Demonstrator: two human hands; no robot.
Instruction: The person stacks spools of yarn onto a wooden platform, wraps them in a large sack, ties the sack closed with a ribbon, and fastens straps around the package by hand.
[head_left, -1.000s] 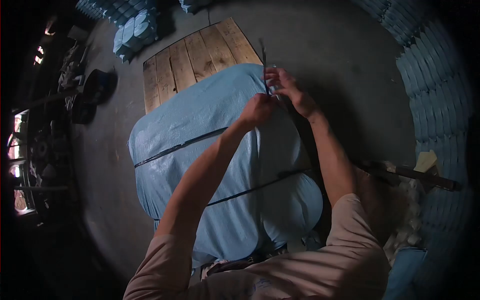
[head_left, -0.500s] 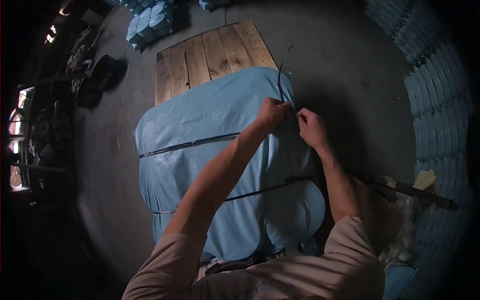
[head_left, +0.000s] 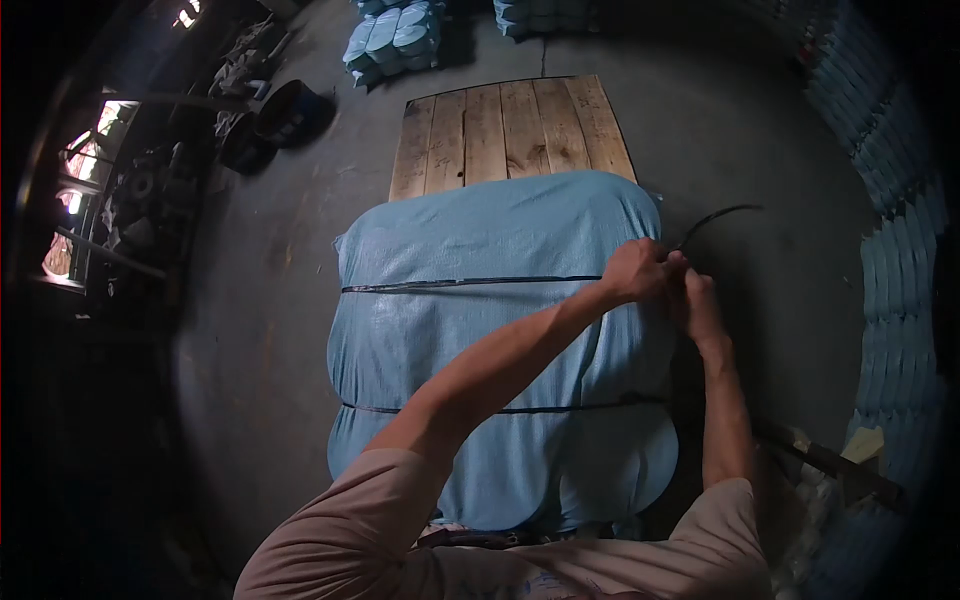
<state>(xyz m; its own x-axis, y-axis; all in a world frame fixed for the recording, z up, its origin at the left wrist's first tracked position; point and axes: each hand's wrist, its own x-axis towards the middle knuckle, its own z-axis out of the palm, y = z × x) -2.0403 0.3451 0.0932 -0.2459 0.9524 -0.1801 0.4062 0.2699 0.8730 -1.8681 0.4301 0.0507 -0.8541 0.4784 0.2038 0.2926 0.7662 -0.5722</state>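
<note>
A large bale (head_left: pixel 500 240) wrapped in light blue woven plastic stands in front of me. Two dark straps cross it: the far strap (head_left: pixel 480 282) runs toward my hands, and the near strap (head_left: pixel 560 408) has a dark lump near the bale's right edge. At the upper right edge my left hand (head_left: pixel 637 270) is closed on the far strap. Close against it, my right hand (head_left: pixel 692 290) pinches the same strap with thumb and fingers. A loose strap end (head_left: pixel 722 212) curves up and right past the hands. The part between my fingers is hidden.
Wooden planks (head_left: pixel 500 135) lie beyond the bale. Stacked blue bundles (head_left: pixel 395 42) stand at the back, and more blue stacks (head_left: pixel 890 310) line the right. Black tubs (head_left: pixel 293 113) and dark machinery are at left. A dark bar (head_left: pixel 840 470) lies at lower right.
My hands have come together at the bale's right edge. The loose strap end has swung from upright to leaning right. The whole view has shifted, with the bale now further right.
</note>
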